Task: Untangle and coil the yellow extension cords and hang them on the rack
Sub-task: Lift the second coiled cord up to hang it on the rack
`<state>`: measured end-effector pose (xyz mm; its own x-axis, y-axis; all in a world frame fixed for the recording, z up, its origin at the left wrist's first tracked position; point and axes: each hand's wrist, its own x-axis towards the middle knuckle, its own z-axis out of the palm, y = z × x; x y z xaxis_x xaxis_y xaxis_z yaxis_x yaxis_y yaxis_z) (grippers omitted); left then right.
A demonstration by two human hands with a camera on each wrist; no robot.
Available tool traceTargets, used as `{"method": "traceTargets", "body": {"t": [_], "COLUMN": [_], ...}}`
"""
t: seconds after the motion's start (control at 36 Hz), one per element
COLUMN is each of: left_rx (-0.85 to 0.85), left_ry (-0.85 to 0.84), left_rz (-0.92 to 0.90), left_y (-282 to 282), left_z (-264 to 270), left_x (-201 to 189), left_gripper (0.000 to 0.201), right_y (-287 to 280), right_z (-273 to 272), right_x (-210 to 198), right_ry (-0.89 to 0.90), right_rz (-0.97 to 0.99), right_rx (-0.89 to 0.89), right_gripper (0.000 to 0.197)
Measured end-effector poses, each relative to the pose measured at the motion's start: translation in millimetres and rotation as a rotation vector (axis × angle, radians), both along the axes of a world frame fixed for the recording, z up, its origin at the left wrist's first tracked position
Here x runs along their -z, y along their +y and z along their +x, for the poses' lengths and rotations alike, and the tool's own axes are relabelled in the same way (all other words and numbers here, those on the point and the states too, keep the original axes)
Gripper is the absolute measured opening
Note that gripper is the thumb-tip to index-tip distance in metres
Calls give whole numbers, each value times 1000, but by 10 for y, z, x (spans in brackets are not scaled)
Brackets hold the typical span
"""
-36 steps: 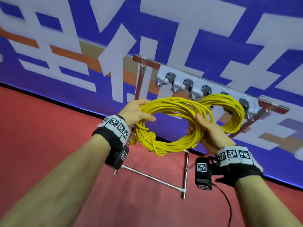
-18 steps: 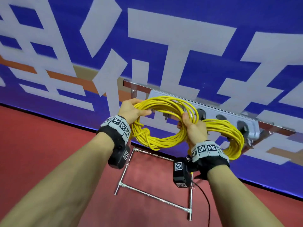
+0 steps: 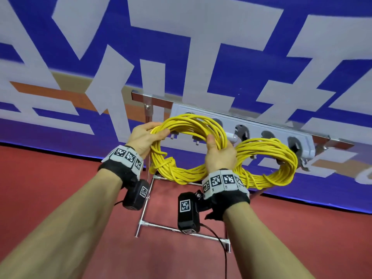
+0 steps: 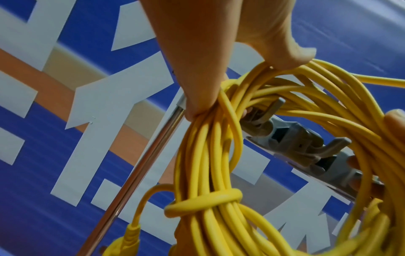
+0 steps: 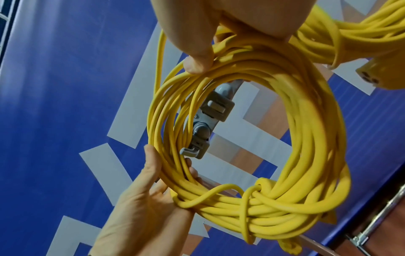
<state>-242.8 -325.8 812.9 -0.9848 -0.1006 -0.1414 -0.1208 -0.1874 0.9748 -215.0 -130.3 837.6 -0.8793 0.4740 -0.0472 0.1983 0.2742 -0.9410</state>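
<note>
Your left hand (image 3: pixel 143 135) is gripping the left side of the coiled yellow extension cord (image 3: pixel 188 149), fingers curled round the bundled strands just above its wrap-around tie. A second ago you were holding this coil low and clear of the chrome-framed rack with its grey plastic hook rail (image 3: pixel 243 125); now you are pressing it up against the rail's left end, with two grey hooks (image 3: pixel 196 140) showing through its opening. So you are likely about to seat it. Your right hand (image 3: pixel 218 156) is clutching the coil's right side, thumb pressing over the strands. Further right, a second yellow coil (image 3: pixel 267 164) is already hanging on the rail.
</note>
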Motion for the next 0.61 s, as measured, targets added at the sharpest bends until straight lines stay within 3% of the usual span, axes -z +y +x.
{"method": "traceTargets", "body": {"t": [0.17,0.33,0.61], "left_rx": [-37,-23,-38], "left_ry": [27,48,62], "left_rz": [-125,-221,-160], "left_y": [-38,-35,17], "left_z": [-131,-190,-155], "left_x": [133,185,380], "left_gripper": [59,46,29], "right_y": [-94,-116,-159], "right_z": [-9,-64,-154], "right_x": [191,250,272], "right_ry": [46,21,-29], "right_rz": [38,-15,61], "right_rx": [43,36,-17], "right_gripper": [35,29,30]}}
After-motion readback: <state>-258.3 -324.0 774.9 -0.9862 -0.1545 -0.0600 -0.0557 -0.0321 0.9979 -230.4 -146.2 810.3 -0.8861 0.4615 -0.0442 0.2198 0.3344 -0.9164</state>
